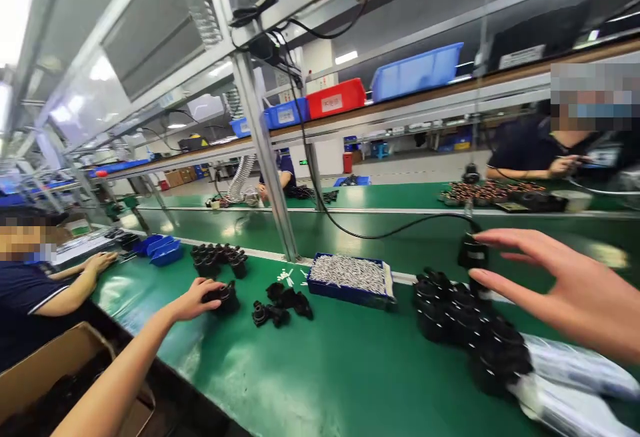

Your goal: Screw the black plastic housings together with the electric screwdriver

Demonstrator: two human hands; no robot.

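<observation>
My left hand (197, 300) is closed round a round black plastic part (227, 298) resting at the green bench top. Just right of it lie several smaller black plastic pieces (283, 307). My right hand (565, 290) is raised with thumb and fingers apart, its tips close to a black cylindrical tool (473, 253) that hangs on a cable; whether they touch it I cannot tell. Below that hand stand stacked round black parts (465, 320). Between the hands sits a blue tray (350, 295) full of small silvery pins.
More black parts (217, 260) stand behind my left hand, near blue bins (165, 250). Clear plastic-wrapped rolls (575, 383) lie at right, and a cardboard box (75, 340) at lower left. A metal post (263, 150) rises behind the bench. Co-workers sit at left and across.
</observation>
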